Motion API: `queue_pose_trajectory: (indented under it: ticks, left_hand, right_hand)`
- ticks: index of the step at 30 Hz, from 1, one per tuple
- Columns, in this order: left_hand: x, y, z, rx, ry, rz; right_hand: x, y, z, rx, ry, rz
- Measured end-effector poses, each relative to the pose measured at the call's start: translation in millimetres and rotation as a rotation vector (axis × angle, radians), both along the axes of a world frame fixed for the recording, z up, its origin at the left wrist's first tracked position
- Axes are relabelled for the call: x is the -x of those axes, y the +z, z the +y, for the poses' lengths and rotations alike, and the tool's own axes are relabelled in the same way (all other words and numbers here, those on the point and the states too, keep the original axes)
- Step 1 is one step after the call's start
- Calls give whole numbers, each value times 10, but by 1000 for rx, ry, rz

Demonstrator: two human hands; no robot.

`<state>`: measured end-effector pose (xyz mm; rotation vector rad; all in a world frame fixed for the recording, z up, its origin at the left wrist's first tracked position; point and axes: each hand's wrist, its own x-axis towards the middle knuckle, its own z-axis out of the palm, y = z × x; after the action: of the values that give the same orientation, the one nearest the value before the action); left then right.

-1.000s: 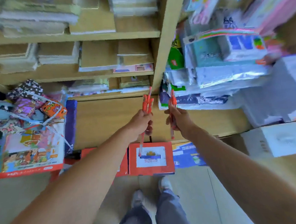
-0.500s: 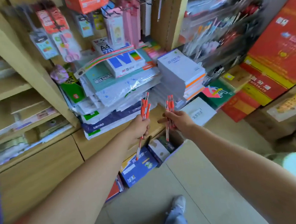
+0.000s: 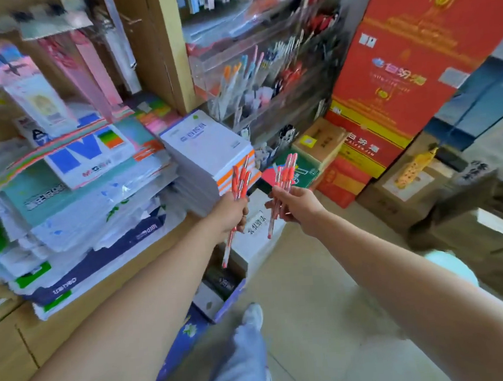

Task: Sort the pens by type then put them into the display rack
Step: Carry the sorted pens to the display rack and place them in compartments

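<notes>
Here each hand (image 3: pixel 234 211) (image 3: pixel 297 205) grips red pens (image 3: pixel 239 182) upright, caps up.

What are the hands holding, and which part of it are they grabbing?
The left hand grips a bunch of red pens around the middle of their barrels. The right hand grips a second bunch the same way.

Both bare arms stretch out in front, side by side, elbows nearly straight. The left hand (image 3: pixel 233 212) is curled round a bunch of red pens (image 3: pixel 240 182). The right hand (image 3: pixel 298 205), just beside it but not touching, grips a second bunch (image 3: pixel 285 174).
</notes>
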<state>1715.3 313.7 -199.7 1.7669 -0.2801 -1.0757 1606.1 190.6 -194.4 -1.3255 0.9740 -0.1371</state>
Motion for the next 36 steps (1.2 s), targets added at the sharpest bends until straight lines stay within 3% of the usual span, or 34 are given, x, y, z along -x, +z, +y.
queue_pose_trajectory:
  ticks: [4,14,26,36]
  left_hand:
    - [-235,-107,-782,21,-71,-52]
    - [-1080,-188,-2527,-20,-91,-117]
    - [-1798,-394,-4377,-71,143,-129]
    - [-2246,-471,-5072,-114,297,-87]
  right_hand:
    - [-254,-117,-761,-46,-40,-39]
    - [-1062,-172,-2567,128,-125,42]
    - [-2188,-351,-4841,296,-5,22]
    - [-2985,-637,-5862,420,113,94]
